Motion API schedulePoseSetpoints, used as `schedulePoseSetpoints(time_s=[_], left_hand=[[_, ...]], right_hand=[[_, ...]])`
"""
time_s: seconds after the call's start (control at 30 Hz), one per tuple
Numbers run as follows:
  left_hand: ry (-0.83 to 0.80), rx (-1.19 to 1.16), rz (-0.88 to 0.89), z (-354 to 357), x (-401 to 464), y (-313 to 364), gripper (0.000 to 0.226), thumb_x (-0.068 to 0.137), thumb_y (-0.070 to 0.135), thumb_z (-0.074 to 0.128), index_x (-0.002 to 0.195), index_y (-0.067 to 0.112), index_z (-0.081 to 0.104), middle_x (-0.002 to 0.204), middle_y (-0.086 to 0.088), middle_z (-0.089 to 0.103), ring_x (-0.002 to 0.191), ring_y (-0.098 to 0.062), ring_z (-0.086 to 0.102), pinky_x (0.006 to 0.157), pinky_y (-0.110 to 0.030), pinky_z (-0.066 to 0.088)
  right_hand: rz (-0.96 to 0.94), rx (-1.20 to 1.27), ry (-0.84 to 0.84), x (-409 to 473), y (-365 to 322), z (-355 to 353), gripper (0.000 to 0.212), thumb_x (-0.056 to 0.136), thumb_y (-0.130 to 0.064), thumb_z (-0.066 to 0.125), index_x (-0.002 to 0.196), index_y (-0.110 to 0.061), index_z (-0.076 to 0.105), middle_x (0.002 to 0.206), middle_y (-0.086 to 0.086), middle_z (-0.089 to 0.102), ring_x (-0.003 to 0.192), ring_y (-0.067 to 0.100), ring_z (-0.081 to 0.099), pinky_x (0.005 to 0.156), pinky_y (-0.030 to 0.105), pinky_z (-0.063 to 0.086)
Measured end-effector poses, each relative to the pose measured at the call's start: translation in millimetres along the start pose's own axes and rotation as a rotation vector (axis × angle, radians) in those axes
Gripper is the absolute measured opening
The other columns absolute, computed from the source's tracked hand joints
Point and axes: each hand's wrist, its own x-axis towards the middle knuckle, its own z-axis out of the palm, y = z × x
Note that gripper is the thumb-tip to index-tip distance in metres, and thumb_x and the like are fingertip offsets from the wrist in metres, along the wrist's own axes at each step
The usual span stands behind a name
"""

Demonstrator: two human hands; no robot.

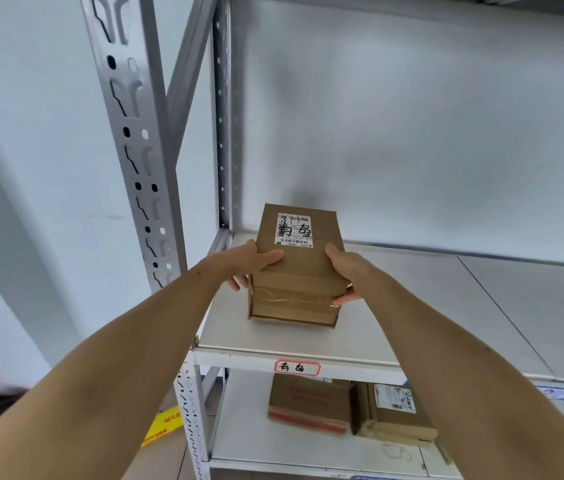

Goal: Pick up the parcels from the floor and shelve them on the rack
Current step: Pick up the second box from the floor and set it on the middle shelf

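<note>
A brown cardboard parcel (299, 271) with a white shipping label and black handwriting on top sits at the left end of a grey rack shelf (412, 306). My left hand (252, 263) grips its left side, thumb on top. My right hand (341, 271) grips its right side, fingers curled under the front corner. The parcel's bottom front edge rests on or just above the shelf board; I cannot tell which.
The shelf's front beam carries a red-bordered handwritten tag (297, 367). On the shelf below lie two more cardboard parcels (310, 403) (391, 415). The rack's perforated grey upright (135, 150) stands at left. Yellow tape (164, 427) lies on the floor.
</note>
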Motion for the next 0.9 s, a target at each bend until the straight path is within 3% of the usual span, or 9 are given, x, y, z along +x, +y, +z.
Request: schedulePoseSetpoints(time_s=[0.1, 0.27, 0.43, 0.63, 0.8, 0.9], left_hand=[[-0.029, 0.017, -0.025, -3.8, -0.3, -0.5, 0.055, 0.09, 0.066, 0.045, 0.117, 0.018, 0.045, 0.119, -0.011, 0.067, 0.095, -0.029, 0.073, 0.089, -0.048, 0.058], [-0.062, -0.013, -0.073, -4.2, -1.0, -4.4, 0.052, 0.09, 0.062, 0.05, 0.119, 0.02, 0.043, 0.127, -0.013, 0.064, 0.102, -0.032, 0.07, 0.092, -0.052, 0.055], [-0.045, -0.036, -0.097, -2.0, -1.5, -2.1, 0.063, 0.09, 0.058, 0.054, 0.136, 0.018, 0.04, 0.132, -0.014, 0.06, 0.106, -0.033, 0.068, 0.094, -0.053, 0.053], [-0.014, -0.072, -0.114, 1.8, 0.7, -3.7, 0.066, 0.09, 0.055, 0.058, 0.14, 0.018, 0.036, 0.134, -0.012, 0.057, 0.106, -0.034, 0.065, 0.095, -0.053, 0.052], [0.131, -0.108, -0.068, 4.5, 4.9, -1.0, 0.073, 0.086, 0.044, 0.069, 0.141, 0.014, 0.032, 0.123, -0.005, 0.056, 0.098, -0.021, 0.054, 0.085, -0.038, 0.048], [0.174, -0.156, 0.017, 5.3, 7.2, 2.0, 0.063, 0.089, 0.03, 0.07, 0.139, 0.011, 0.036, 0.116, 0.0, 0.055, 0.1, -0.018, 0.053, 0.085, -0.031, 0.046]], right_hand=[[0.018, 0.002, -0.016, 4.5, -1.3, 5.5, 0.06, 0.095, -0.058, 0.043, 0.136, -0.014, 0.05, 0.132, 0.011, 0.055, 0.11, 0.039, 0.063, 0.057, 0.043, 0.062], [0.017, -0.016, -0.017, 6.2, 1.1, 13.3, 0.061, 0.095, -0.059, 0.042, 0.134, -0.013, 0.051, 0.13, 0.013, 0.057, 0.108, 0.04, 0.064, 0.062, 0.046, 0.061], [0.004, -0.063, -0.001, 7.4, 6.9, 11.9, 0.056, 0.096, -0.057, 0.039, 0.127, -0.013, 0.054, 0.108, 0.014, 0.065, 0.094, 0.036, 0.066, 0.07, 0.047, 0.058], [-0.008, -0.049, 0.043, 8.9, 13.2, 14.8, 0.06, 0.094, -0.061, 0.039, 0.128, -0.014, 0.055, 0.114, 0.011, 0.064, 0.1, 0.032, 0.063, 0.078, 0.045, 0.051], [-0.001, -0.016, 0.072, 8.6, 14.6, 14.6, 0.063, 0.092, -0.063, 0.04, 0.127, -0.013, 0.055, 0.118, 0.011, 0.063, 0.106, 0.032, 0.061, 0.085, 0.044, 0.05], [-0.012, -0.005, 0.056, 9.3, 15.7, 12.9, 0.062, 0.093, -0.062, 0.04, 0.126, -0.012, 0.054, 0.113, 0.011, 0.062, 0.103, 0.031, 0.06, 0.083, 0.043, 0.048]])
